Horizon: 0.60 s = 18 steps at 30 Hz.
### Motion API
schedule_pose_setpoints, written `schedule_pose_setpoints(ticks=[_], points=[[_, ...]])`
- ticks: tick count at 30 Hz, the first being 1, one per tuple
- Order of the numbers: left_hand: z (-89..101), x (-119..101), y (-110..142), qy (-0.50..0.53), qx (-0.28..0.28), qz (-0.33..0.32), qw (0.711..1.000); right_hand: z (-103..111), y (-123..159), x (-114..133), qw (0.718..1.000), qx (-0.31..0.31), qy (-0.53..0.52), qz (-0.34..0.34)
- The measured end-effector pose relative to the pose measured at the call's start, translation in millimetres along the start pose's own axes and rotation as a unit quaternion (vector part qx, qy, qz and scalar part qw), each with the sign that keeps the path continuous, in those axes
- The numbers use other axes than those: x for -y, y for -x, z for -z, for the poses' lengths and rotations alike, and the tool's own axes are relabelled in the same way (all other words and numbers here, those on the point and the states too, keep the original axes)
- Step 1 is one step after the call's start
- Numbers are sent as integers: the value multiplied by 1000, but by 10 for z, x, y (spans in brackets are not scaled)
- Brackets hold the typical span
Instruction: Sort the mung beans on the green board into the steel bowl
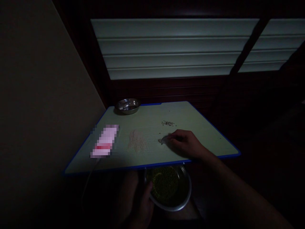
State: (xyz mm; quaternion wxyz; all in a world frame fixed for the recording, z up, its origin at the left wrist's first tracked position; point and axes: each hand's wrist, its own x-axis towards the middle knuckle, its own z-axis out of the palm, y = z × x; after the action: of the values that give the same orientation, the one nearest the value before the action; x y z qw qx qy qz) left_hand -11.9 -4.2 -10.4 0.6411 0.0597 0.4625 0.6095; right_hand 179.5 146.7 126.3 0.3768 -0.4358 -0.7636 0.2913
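Note:
My right hand (187, 143) is over the light-green tabletop (152, 113), its fingers closed on a small pale, shiny piece (165, 139) whose tip meets the surface. The exact kind of that piece is too dim to make out. A few dark specks lie around its tip, and a scatter of small dark grains (168, 123) lies just beyond. Below the table's front edge, my left hand (145, 203) grips the left rim of a metal bowl (175, 208). Inside the bowl are many small green beans (165, 186).
Left of my right hand, a loose patch of pale grains (137, 141) is spread on the table. A lit, blurred phone (105, 141) with a cable lies at the left. One more metal bowl (128, 106) stands at the far left corner. Behind is a slatted panel (171, 47).

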Motion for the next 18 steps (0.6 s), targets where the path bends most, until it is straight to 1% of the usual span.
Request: schedule_pose_setpoints(ticks=[2, 4, 5, 6, 8, 10, 13, 15, 18], points=[[-22, -93, 49, -6, 10, 11, 1000, 16, 14, 25, 1000, 20, -15, 7], [-47, -165, 91, -24, 33, 15, 999, 30, 24, 42, 999, 22, -25, 6], [-59, -179, 102, -22, 26, -4, 999, 36, 27, 47, 999, 16, -29, 2], [-69, -176, 104, -6, 6, -32, 999, 40, 30, 49, 999, 9, -32, -3], [-78, -124, 81, 17, -13, -20, 1000, 45, 34, 50, 999, 6, -42, -14], [-66, -46, 36, 28, -22, -13, 999, 46, 37, 51, 998, 22, -53, -19], [-12, 43, -32, 31, -16, 1, 999, 41, 37, 48, 998, 41, -55, -16], [35, 74, -61, 19, -5, 6, 1000, 32, 31, 39, 999, 29, -38, -18], [93, 99, -76, 7, -3, -5, 1000, 17, 21, 22, 1000, 6, -7, -23]])
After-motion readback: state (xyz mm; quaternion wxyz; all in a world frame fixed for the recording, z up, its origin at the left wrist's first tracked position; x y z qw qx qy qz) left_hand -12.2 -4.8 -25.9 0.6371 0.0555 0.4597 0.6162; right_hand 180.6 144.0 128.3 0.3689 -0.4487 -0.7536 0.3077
